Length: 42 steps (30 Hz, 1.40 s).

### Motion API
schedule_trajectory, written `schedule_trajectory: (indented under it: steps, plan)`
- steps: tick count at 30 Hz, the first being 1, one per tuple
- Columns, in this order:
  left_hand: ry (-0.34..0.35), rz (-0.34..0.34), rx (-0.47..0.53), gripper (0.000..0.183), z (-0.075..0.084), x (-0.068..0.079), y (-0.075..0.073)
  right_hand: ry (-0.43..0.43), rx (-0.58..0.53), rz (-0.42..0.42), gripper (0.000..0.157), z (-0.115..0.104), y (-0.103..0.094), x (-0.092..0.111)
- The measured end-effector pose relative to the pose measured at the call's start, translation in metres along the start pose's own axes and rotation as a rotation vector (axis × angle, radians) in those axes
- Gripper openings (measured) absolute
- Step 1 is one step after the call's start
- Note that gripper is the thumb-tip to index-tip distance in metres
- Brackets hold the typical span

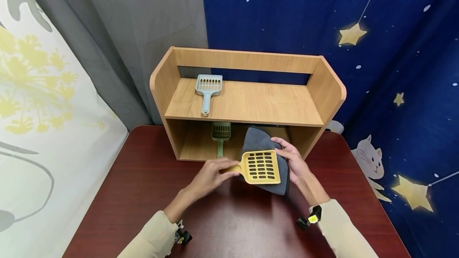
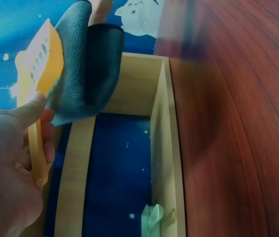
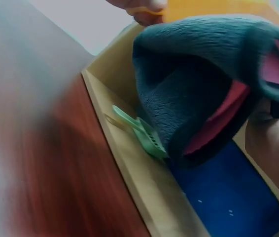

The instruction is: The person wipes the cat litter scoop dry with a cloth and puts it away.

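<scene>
A yellow slotted litter scoop (image 1: pixel 261 167) is held up in front of the shelf, its handle pinched by my left hand (image 1: pixel 211 176) between thumb and fingers. Behind the scoop's head, a dark grey cloth (image 1: pixel 257 140) hangs folded, and my right hand (image 1: pixel 295 162) grips it along its right side. The cloth (image 3: pixel 193 74) shows a pink underside in the right wrist view and lies against the back of the scoop. In the left wrist view the scoop (image 2: pixel 46 64) stands edge-on, its handle across my fingers.
A two-level wooden shelf (image 1: pixel 244 120) stands at the back of the dark red table (image 1: pixel 143 186). On its upper level lies a light blue scoop (image 1: pixel 206 100); a green scoop (image 1: pixel 220 142) lies on the lower level at left. Curtains (image 1: pixel 258 19) hang behind.
</scene>
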<state>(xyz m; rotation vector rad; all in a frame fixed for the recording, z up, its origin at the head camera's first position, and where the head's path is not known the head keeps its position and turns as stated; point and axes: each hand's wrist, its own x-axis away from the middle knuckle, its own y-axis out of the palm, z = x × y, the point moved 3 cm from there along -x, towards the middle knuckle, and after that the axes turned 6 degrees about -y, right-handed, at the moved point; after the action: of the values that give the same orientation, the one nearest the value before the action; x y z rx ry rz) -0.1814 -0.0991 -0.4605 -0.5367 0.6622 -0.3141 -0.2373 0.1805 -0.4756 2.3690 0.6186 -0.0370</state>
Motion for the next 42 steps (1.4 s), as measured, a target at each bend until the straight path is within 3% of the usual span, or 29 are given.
schedule_trajectory:
  steps: [2,8,12,18,29,34,42]
  plan:
    - [0.001,-0.001,0.007,0.035,0.002,-0.002,0.001,0.007,0.002,-0.013,0.030,0.008,0.002,-0.003]
    - [-0.003,-0.021,0.019,0.035,0.006,-0.003,0.004,0.009,-0.009,-0.065,0.043,0.019,0.004,-0.005]
    - [-0.012,-0.019,0.004,0.035,0.005,-0.002,0.001,-0.027,0.002,-0.040,0.031,0.010,0.002,-0.003]
    - [-0.039,-0.020,-0.033,0.035,-0.003,0.002,-0.005,-0.054,0.022,-0.019,0.041,-0.013,-0.002,0.007]
    - [-0.115,-0.047,-0.098,0.031,-0.013,0.006,-0.010,-0.069,0.058,-0.023,0.040,-0.036,-0.001,0.019]
    - [-0.117,-0.034,-0.176,0.030,-0.013,0.007,-0.012,-0.111,0.254,0.020,0.040,-0.043,-0.005,0.025]
    - [-0.208,0.028,-0.247,0.028,-0.017,0.008,-0.019,-0.262,0.660,0.047,0.037,-0.051,-0.002,0.036]
